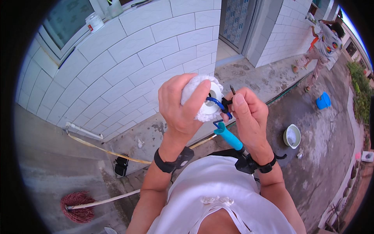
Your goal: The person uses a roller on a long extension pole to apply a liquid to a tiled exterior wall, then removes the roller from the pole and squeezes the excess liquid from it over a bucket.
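My left hand (176,102) grips a fluffy white paint roller cover (191,90), its end cap (215,102) facing me. From the hole in the cap comes a blue metal roller rod (215,100), bent down to a turquoise handle (229,136). Close beside the cap, my right hand (249,114) pinches a thin dark pointed piece (232,89), tip upward; I cannot tell whether it is a screw or a tool tip. A black fitting (226,103) sits on the rod near my right fingers, which partly hide it.
A white tiled wall (163,44) stands ahead, with a doorway (233,32) to its right. A red mop (77,206) lies at lower left. On the wet concrete at right are a pale basin (292,136) and a blue bucket (323,101). Another person (327,41) bends near the far wall.
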{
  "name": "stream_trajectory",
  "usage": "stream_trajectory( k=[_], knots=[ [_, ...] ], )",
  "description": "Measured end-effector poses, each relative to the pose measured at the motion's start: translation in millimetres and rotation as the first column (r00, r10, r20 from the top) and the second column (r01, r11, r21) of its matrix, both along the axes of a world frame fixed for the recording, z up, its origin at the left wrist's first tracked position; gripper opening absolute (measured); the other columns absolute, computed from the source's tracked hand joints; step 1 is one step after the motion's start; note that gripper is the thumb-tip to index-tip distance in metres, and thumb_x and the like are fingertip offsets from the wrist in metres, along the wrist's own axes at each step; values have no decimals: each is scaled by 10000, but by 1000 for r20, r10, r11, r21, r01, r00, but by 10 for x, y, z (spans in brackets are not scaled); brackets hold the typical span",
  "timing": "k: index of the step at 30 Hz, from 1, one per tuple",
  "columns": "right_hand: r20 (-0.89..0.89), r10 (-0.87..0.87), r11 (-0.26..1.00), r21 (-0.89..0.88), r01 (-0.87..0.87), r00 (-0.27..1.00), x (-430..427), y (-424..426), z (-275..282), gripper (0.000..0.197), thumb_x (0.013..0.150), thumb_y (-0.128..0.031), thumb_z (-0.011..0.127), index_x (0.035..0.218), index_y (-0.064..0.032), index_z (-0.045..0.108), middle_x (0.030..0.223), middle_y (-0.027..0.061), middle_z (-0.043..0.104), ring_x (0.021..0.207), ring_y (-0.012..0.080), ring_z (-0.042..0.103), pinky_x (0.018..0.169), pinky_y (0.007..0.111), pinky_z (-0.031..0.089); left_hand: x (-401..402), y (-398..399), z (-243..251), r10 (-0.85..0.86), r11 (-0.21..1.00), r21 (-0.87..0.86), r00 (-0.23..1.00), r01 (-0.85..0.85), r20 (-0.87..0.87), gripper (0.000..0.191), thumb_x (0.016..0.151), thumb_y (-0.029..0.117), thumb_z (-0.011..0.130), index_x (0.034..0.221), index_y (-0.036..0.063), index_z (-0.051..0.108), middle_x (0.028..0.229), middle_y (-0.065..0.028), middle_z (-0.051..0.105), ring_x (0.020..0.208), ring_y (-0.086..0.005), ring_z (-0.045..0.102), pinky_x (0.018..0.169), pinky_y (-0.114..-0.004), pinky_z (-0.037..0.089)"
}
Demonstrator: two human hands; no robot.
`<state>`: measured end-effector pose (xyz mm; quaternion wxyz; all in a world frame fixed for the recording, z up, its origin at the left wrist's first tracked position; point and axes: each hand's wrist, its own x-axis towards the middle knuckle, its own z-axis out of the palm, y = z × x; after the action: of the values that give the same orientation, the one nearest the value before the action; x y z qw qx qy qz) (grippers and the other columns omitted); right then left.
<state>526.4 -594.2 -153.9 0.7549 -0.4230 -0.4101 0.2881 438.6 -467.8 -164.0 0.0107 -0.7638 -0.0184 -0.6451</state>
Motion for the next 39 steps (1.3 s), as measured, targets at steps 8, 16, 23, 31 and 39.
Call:
stream_trajectory(
  k=[8,16,23,31,39],
  knots=[
    [37,-56,997,-51,58,998,-30,38,15,215,912,-187,468,798,-5,484,700,19,493,614,77,474,555,210,397,-48,113,-31,-95,993,-75,988,86,-119,576,538,42,745,1055,87,495,971,-140,547,814,-291,555,671,-348,457],
    [76,-126,990,-55,131,989,63,-42,31,210,909,-176,470,777,-16,505,673,2,501,594,54,460,526,193,380,-8,-21,113,-388,892,-317,906,323,-168,491,536,118,679,999,79,522,951,-115,533,804,-310,510,709,-388,398],
    [317,-184,952,-177,248,931,65,-86,71,156,882,-144,506,787,-21,528,677,-9,537,633,43,498,547,202,416,6,-144,141,-294,904,-356,948,236,-118,332,553,62,601,884,63,570,918,-128,522,809,-306,511,726,-385,405],
    [758,-544,810,361,463,360,191,-181,172,98,775,-78,610,750,-53,519,635,81,515,523,195,511,466,278,395,84,-277,152,-275,878,-439,952,192,-133,245,530,5,597,766,71,606,914,-127,495,815,-290,489,722,-363,388],
    [712,-445,816,73,574,543,66,-178,220,91,774,-72,576,810,-41,498,567,84,498,441,247,481,402,330,374,51,-297,139,-273,868,-458,955,191,-119,241,538,-4,573,765,75,601,935,-125,492,819,-288,486,718,-367,392]
  ],
)
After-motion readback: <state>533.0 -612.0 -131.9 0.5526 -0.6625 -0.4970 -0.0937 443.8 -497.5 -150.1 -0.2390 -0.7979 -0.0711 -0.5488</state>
